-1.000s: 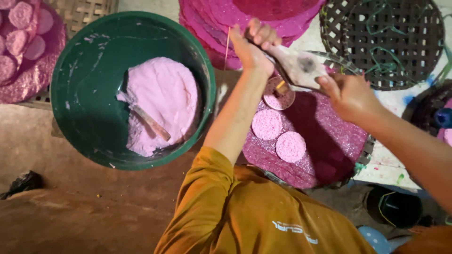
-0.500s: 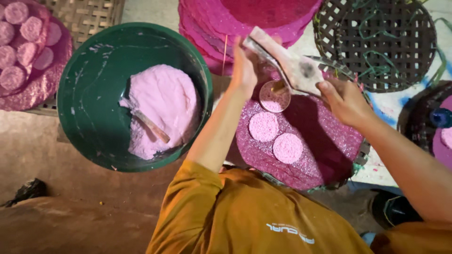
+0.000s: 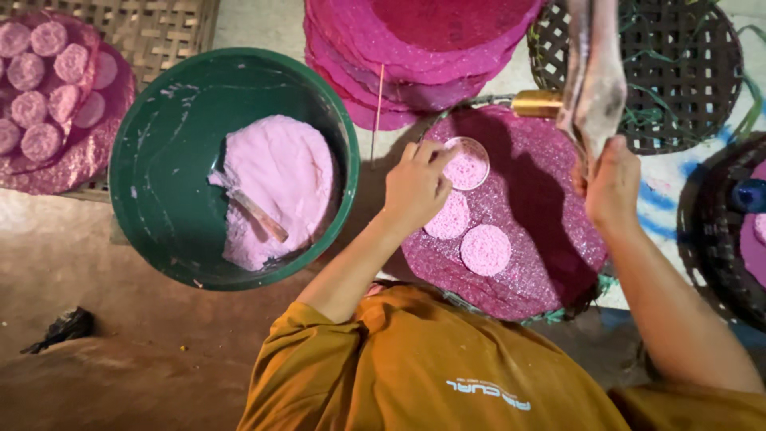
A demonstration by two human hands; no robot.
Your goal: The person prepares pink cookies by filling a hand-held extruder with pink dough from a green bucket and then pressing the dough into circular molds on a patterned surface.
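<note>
My left hand (image 3: 415,185) pinches the small ring mould (image 3: 466,164) at centre frame; its pink cake looks crumbly; right hand (image 3: 613,182) grips a stiff flat paddle (image 3: 594,80).

Glossy green plastic basin (image 3: 159,160), rough woven bamboo tray (image 3: 678,72), grainy pink discs (image 3: 485,249).

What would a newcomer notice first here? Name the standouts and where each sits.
The big green basin at left, holding a mound of pale pink paste with a tool stuck in it. At centre, the left hand steadies a small ring mould on a magenta round mat, beside two pale pink discs. The right hand lifts a paste-smeared tool above it; a stack of magenta mats sits at top.
</note>
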